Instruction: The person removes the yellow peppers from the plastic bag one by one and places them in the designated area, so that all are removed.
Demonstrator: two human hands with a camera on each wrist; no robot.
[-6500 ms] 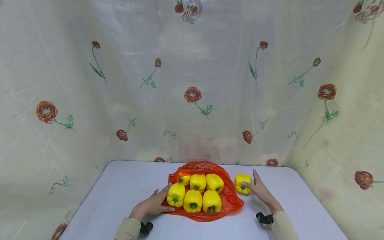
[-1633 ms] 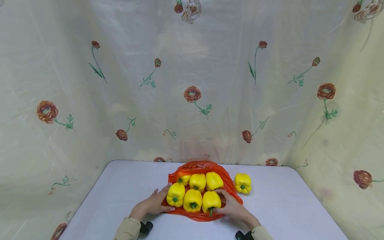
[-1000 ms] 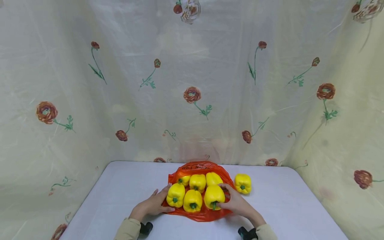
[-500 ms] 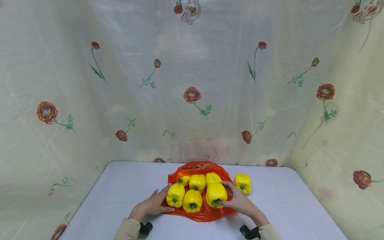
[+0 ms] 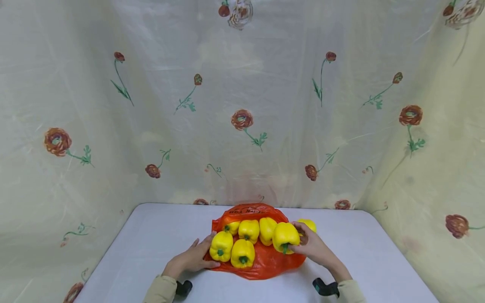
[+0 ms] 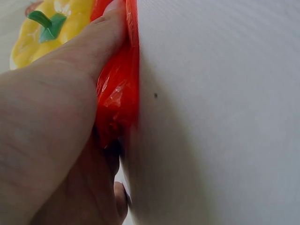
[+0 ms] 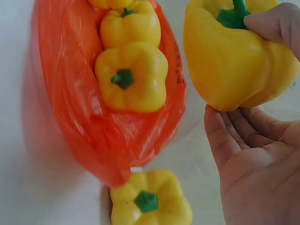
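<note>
My right hand (image 5: 312, 248) grips a yellow bell pepper (image 5: 286, 236) and holds it up over the right part of a red plastic bag (image 5: 270, 263). In the right wrist view the thumb lies beside the green stem of this held pepper (image 7: 229, 61), and the fingertips support its underside. My left hand (image 5: 194, 256) holds the bag's left edge, thumb in front, next to a front-left pepper (image 5: 221, 246). Red plastic (image 6: 115, 93) shows between thumb and fingers in the left wrist view. Several more yellow peppers (image 5: 249, 231) lie on the open bag.
Another yellow pepper (image 5: 308, 224) sits on the white table (image 5: 159, 227) right of the bag, partly hidden behind my right hand in the head view. A flower-patterned curtain (image 5: 280, 139) surrounds the table's back and sides.
My right hand has lifted the front-right pepper out of its row and carried it right and upward. Earlier this hand was at the pepper outside the bag. My left hand has stayed put.
</note>
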